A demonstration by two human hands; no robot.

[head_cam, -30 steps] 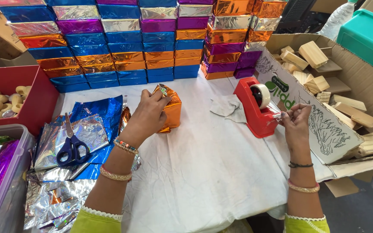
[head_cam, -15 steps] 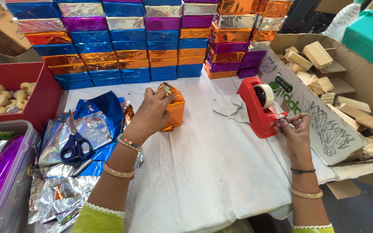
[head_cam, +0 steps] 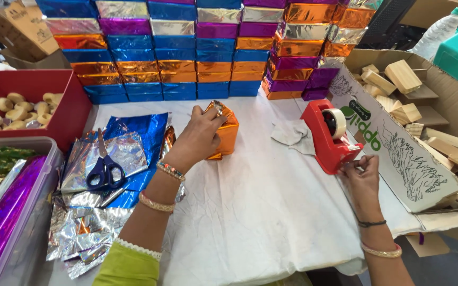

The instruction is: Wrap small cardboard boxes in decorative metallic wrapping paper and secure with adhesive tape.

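Orange foil-wrapped block (head_cam: 225,131) stands on the white cloth (head_cam: 250,212) at centre frame, foil folded over but seemingly not yet sealed. Left hand (head_cam: 200,137) cups it, fingers curled over the top, pressing the fold flat. Right hand (head_cam: 361,177), right of centre, pinches at the cutter end of the red tape dispenser (head_cam: 328,135); the tape strip itself is too thin to make out. Step in hand: taping the wrap. The next move calls for a torn strip carried across to the held fold. Scissors (head_cam: 103,169) lie on loose foil sheets (head_cam: 117,153), left; stacked wrapped blocks (head_cam: 186,47) along the top.

Left hand (head_cam: 200,135) stretched forward, fingers curled down, right hand (head_cam: 361,177) lower, fingertips pinched together
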